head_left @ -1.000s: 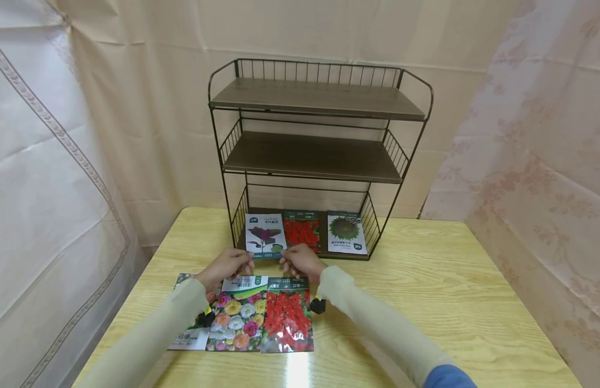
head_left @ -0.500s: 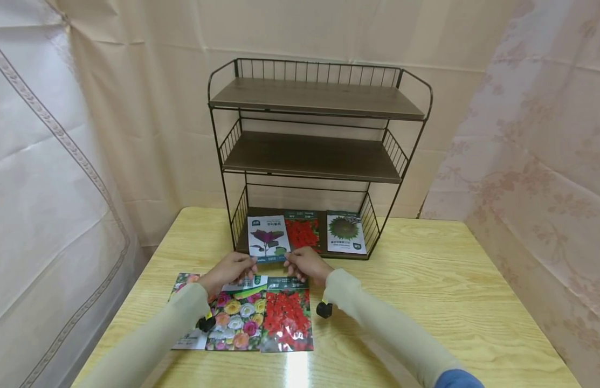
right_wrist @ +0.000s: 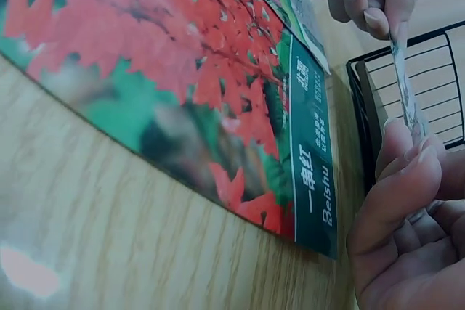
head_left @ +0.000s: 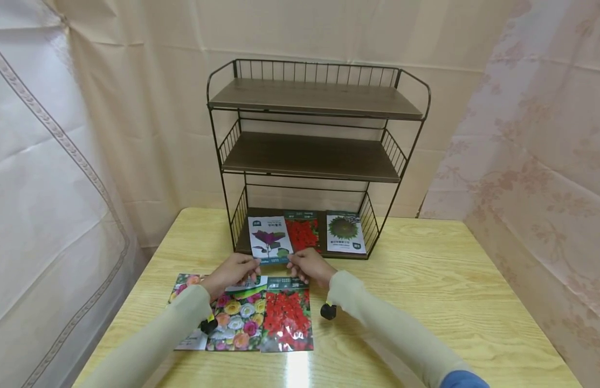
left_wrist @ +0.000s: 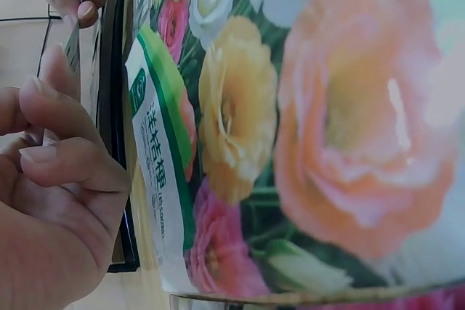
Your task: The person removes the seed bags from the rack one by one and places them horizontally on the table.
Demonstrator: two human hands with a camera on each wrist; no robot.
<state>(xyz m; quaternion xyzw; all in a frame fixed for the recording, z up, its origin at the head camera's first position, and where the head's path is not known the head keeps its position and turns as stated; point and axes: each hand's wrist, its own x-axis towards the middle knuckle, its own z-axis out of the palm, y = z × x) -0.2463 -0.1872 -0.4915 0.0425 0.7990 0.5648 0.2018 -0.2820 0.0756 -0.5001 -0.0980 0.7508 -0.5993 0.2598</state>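
Note:
A white seed packet with a purple-leaved plant point(head_left: 269, 237) lies at the left front of the rack's bottom shelf, its near edge past the shelf's front. My left hand point(head_left: 234, 270) pinches its near left corner, and my right hand point(head_left: 310, 265) pinches the near right one. In the right wrist view the packet point(right_wrist: 407, 96) appears edge-on between both hands. Beside it on the shelf are a red-flower packet point(head_left: 303, 233), partly overlapped, and a sunflower packet point(head_left: 345, 234). Below the hands, a mixed-flower packet point(head_left: 239, 320) and another red-flower packet point(head_left: 287, 318) lie on the table.
A third packet point(head_left: 182, 284) on the table is partly hidden under my left forearm. The three-tier rack has a middle shelf point(head_left: 309, 156) and a top shelf point(head_left: 314, 97) above the hands, with dark wire sides. Bare wooden table point(head_left: 440, 285) extends to the right.
Both hands have shifted slightly right and toward me, carrying the purple-leaved plant packet with them. It now tilts a little. The other packets have stayed in place.

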